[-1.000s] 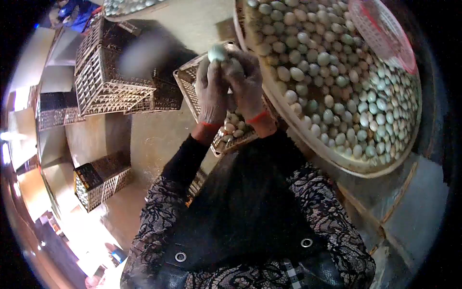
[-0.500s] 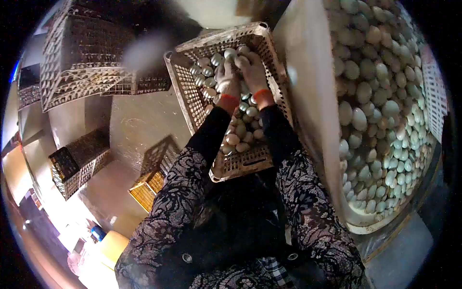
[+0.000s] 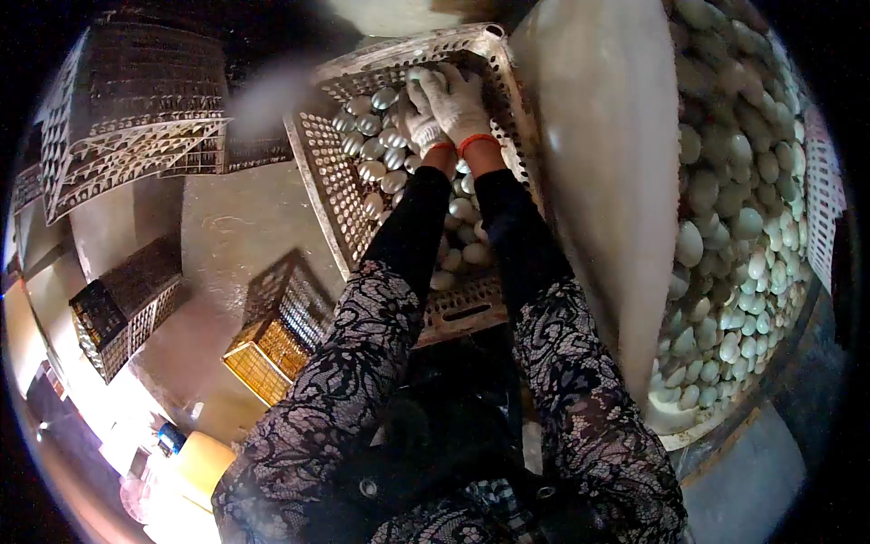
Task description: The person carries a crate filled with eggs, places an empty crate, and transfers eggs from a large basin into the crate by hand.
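My left hand [image 3: 417,125] and my right hand [image 3: 458,102], both in pale knit gloves with red cuffs, are pressed together over the far part of a plastic crate [image 3: 314,177]. A pale egg [image 3: 416,74] shows at the curled fingertips of my right hand. My left hand's fingers are bent and partly covered by the right, so what they hold is hidden. Around and below them, loose eggs [image 3: 372,149] cover the crate's floor, more thinly toward its left side. The perforated walls slope outward.
A large pale bin [image 3: 603,181] full of eggs [image 3: 748,224] stands close on my right. Stacked crates [image 3: 149,100] are at upper left. A dark crate [image 3: 127,308] and a yellow crate [image 3: 258,363] rest on the floor [image 3: 236,218] at left.
My hands have moved closer together and slightly farther toward the crate's far end, with the right now overlapping the left. The whole view has shifted a little.
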A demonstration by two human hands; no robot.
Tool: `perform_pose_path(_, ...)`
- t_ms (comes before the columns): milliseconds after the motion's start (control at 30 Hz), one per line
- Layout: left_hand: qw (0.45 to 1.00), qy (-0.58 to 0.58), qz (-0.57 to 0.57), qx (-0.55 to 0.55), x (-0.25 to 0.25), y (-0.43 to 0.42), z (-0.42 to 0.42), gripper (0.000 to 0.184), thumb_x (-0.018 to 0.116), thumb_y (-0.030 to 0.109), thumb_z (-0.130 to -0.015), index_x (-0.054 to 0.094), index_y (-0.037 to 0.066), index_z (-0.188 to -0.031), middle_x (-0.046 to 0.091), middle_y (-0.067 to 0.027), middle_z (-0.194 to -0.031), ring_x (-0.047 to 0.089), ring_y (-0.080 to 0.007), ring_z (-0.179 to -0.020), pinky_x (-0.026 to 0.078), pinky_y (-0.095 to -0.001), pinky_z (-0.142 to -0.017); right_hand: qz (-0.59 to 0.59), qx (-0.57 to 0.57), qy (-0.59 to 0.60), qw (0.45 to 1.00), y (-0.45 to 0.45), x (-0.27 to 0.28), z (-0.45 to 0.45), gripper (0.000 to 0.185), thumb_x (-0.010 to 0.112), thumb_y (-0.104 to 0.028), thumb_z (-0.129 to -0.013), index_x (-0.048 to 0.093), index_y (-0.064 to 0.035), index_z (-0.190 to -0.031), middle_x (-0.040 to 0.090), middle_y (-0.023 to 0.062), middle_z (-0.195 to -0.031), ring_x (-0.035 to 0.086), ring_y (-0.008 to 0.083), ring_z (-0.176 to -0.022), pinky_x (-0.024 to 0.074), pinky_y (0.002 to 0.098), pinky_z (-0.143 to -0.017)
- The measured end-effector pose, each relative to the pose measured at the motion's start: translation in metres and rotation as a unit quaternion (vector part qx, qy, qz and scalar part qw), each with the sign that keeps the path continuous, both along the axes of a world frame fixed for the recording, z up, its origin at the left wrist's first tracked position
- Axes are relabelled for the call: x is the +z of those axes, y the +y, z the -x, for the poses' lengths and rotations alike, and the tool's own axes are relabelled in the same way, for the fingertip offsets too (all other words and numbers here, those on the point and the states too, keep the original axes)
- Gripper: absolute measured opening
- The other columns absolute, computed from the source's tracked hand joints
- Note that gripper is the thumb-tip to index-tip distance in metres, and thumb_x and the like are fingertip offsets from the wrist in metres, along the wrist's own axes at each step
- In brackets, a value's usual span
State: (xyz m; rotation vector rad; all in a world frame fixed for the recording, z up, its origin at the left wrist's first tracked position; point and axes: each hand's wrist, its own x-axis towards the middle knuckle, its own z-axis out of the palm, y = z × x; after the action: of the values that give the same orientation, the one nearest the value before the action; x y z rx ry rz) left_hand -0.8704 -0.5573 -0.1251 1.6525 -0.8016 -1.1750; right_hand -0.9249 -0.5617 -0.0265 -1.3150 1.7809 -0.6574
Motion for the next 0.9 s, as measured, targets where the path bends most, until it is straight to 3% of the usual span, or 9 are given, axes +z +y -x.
perform_pose_path(200, 0.976, -0.1, 0.052, -0.184, -0.003, -0.014, -0.038, 0.043, 0.038, 0.038, -0.092, 0.055, 0.002, -0.112, 0.058, -0.0143, -0.109, 0.055, -0.0304, -0.099, 0.041, -0.0354, -0.086, 0.105, -0.034, 0.029, 0.993, 0.021, -0.024, -0.003, 0.054, 0.047, -0.045, -0.086, 0.045, -0.0067, -0.125, 0.04, 0.0235, -0.126, 0.037, 0.0409, -0.117, 0.0319, 0.0442, -0.098)
perform_pose_path(267, 0.971, -0.08, 0.055, -0.217, 0.025, -0.01, -0.042, 0.044, 0.039, 0.038, -0.091, 0.054, 0.004, -0.116, 0.058, -0.0199, -0.109, 0.056, -0.0314, -0.099, 0.042, -0.0367, -0.085, 0.173, 0.111, 0.251, 0.946, 0.034, -0.039, 0.001, 0.039, 0.036, -0.017, -0.088, 0.041, -0.0071, -0.126, 0.038, 0.0221, -0.131, 0.034, 0.0398, -0.121, 0.0294, 0.0475, -0.101)
perform_pose_path(300, 0.971, -0.059, 0.026, -0.231, 0.04, -0.008, -0.044, 0.044, 0.039, 0.038, -0.091, 0.053, 0.005, -0.117, 0.058, -0.0218, -0.11, 0.056, -0.0315, -0.099, 0.042, -0.0369, -0.085, 0.056, 0.265, 0.539, 0.797, 0.039, -0.033, -0.004, 0.046, 0.04, -0.018, -0.087, 0.036, -0.005, -0.13, 0.032, 0.0238, -0.135, 0.03, 0.0403, -0.124, 0.0263, 0.0468, -0.104)
perform_pose_path(367, 0.953, -0.141, -0.015, -0.267, 0.039, -0.012, -0.062, 0.043, 0.042, 0.037, -0.089, 0.054, 0.006, -0.118, 0.059, -0.0211, -0.107, 0.057, -0.0296, -0.097, 0.042, -0.0344, -0.085, 0.195, -0.021, 0.122, 0.973, 0.063, -0.005, -0.005, 0.031, 0.044, -0.02, -0.088, 0.054, -0.0004, -0.109, 0.05, 0.0208, -0.116, 0.046, 0.0348, -0.108, 0.0348, 0.0398, -0.095)
perform_pose_path(467, 0.956, -0.141, -0.168, -0.193, 0.12, -0.004, -0.064, 0.04, 0.049, 0.031, -0.087, 0.054, 0.003, -0.115, 0.061, -0.0161, -0.098, 0.057, -0.0259, -0.093, 0.043, -0.0307, -0.082, -0.083, -0.052, -0.057, 0.994, 0.121, 0.107, -0.01, 0.03, 0.049, -0.022, -0.088, 0.055, -0.001, -0.109, 0.055, 0.0179, -0.104, 0.054, 0.031, -0.094, 0.0423, 0.035, -0.083)
perform_pose_path(500, 0.984, -0.094, -0.084, -0.123, 0.145, 0.003, -0.063, 0.038, 0.048, 0.028, -0.087, 0.054, 0.002, -0.114, 0.061, -0.0151, -0.098, 0.057, -0.0237, -0.093, 0.043, -0.0298, -0.083, 0.173, -0.077, -0.147, 0.971, 0.149, 0.136, -0.015, 0.026, 0.05, -0.019, -0.089, 0.056, -0.0016, -0.108, 0.058, 0.0152, -0.099, 0.055, 0.0248, -0.092, 0.0432, 0.0322, -0.081)
perform_pose_path(733, 0.937, 0.197, 0.205, -0.202, 0.378, 0.095, 0.019, 0.029, 0.046, 0.015, -0.091, 0.054, -0.003, -0.112, 0.061, -0.0091, -0.104, 0.055, -0.0134, -0.095, 0.043, -0.0274, -0.085, 0.164, -0.18, -0.121, 0.962, 0.267, 0.333, 0.079, 0.025, 0.045, -0.015, -0.091, 0.053, -0.0013, -0.111, 0.057, 0.0077, -0.107, 0.055, 0.0175, -0.096, 0.0446, 0.0291, -0.081)
perform_pose_path(833, 0.882, 0.088, 0.14, -0.442, 0.411, 0.126, 0.073, 0.036, 0.047, 0.023, -0.09, 0.052, -0.002, -0.116, 0.059, -0.0154, -0.108, 0.056, -0.0204, -0.099, 0.043, -0.0303, -0.087, 0.201, -0.105, 0.348, 0.91, 0.303, 0.27, 0.159, 0.039, 0.045, -0.023, -0.093, 0.043, -0.0022, -0.126, 0.052, 0.0099, -0.117, 0.052, 0.0198, -0.103, 0.0419, 0.0309, -0.088)
perform_pose_path(900, 0.855, 0.019, 0.126, -0.503, 0.375, 0.123, 0.103, 0.041, 0.046, 0.028, -0.09, 0.051, -0.001, -0.118, 0.058, -0.0183, -0.11, 0.056, -0.0249, -0.101, 0.042, -0.0322, -0.088, 0.097, -0.305, -0.079, 0.944, 0.307, 0.247, 0.183, 0.046, 0.045, -0.02, -0.092, 0.033, -0.0031, -0.133, 0.046, 0.0135, -0.125, 0.051, 0.0239, -0.107, 0.0385, 0.0323, -0.093)
